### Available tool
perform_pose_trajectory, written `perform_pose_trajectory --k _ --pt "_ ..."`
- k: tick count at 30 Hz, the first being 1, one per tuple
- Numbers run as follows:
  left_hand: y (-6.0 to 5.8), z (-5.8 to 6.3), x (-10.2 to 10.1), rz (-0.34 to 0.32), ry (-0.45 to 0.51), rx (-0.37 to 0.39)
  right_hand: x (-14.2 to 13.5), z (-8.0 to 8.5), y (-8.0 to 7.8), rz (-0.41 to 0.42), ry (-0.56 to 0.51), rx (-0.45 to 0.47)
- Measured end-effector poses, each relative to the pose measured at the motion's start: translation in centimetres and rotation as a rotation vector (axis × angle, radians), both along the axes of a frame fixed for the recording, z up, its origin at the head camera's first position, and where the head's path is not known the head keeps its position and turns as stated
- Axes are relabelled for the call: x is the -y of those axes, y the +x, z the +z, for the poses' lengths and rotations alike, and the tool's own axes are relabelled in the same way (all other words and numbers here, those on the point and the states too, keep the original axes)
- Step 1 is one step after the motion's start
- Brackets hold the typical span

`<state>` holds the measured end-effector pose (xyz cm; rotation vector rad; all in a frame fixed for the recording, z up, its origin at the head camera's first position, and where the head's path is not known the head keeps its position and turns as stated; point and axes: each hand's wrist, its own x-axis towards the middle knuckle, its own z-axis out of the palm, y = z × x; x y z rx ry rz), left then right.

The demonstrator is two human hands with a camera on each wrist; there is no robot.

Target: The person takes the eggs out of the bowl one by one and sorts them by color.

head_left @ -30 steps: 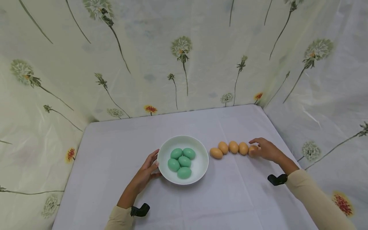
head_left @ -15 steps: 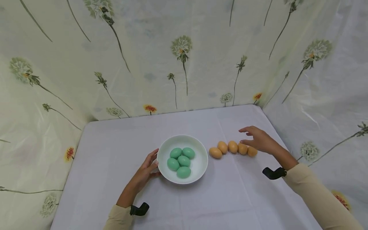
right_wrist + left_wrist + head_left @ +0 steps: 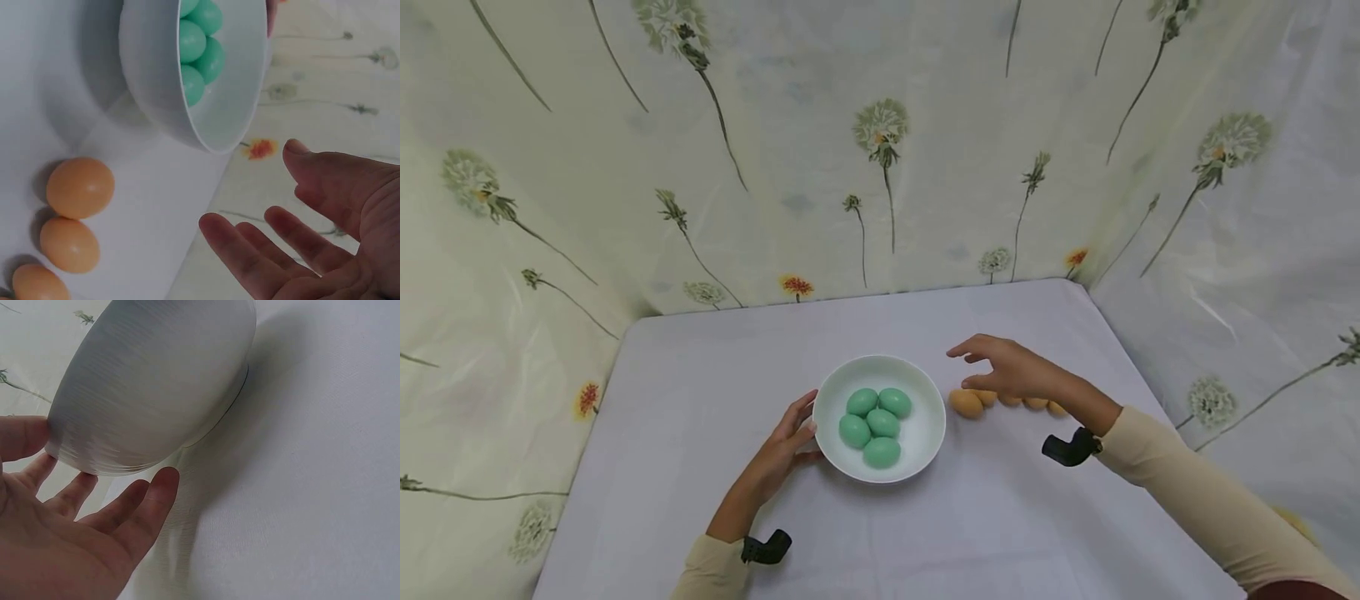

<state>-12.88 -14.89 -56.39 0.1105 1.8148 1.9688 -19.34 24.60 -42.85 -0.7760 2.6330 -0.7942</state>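
A white bowl stands on the table, holding several green eggs. At its left side my left hand rests its fingertips against the outer wall, fingers spread and only slightly bent; the left wrist view shows these fingers touching the bowl from outside. My right hand hovers above the left end of a row of brown eggs, partly hiding the row. In the right wrist view that hand's fingers are spread apart with nothing between them, apart from the brown eggs.
A white cloth covers the table. Flower-printed curtains rise behind it and at both sides. Each wrist bears a black camera mount, the left one near the table's front and the right one right of the bowl.
My right hand has left the right end of the brown egg row and moved left above it, toward the bowl. The left hand, bowl and eggs have stayed in place.
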Motion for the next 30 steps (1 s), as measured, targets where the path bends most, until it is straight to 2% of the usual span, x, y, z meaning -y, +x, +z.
perform_pose_trajectory --k 7,15,21,30 --pt "0.0 -0.1 0.2 -0.023 0.019 -0.008 3.0 -0.2 -0.6 0.105 -0.014 0.039" --pt "0.0 0.1 0.0 -0.008 0.015 -0.013 5.2 -1.7 -1.7 0.26 -0.01 0.048" --pt "0.0 0.0 -0.1 0.013 0.01 -0.006 6.9 -2.6 -2.2 0.292 0.03 0.052" --pt "-0.1 -0.1 0.0 0.025 -0.02 -0.018 9.0 -4.0 -2.9 0.31 0.046 0.11"
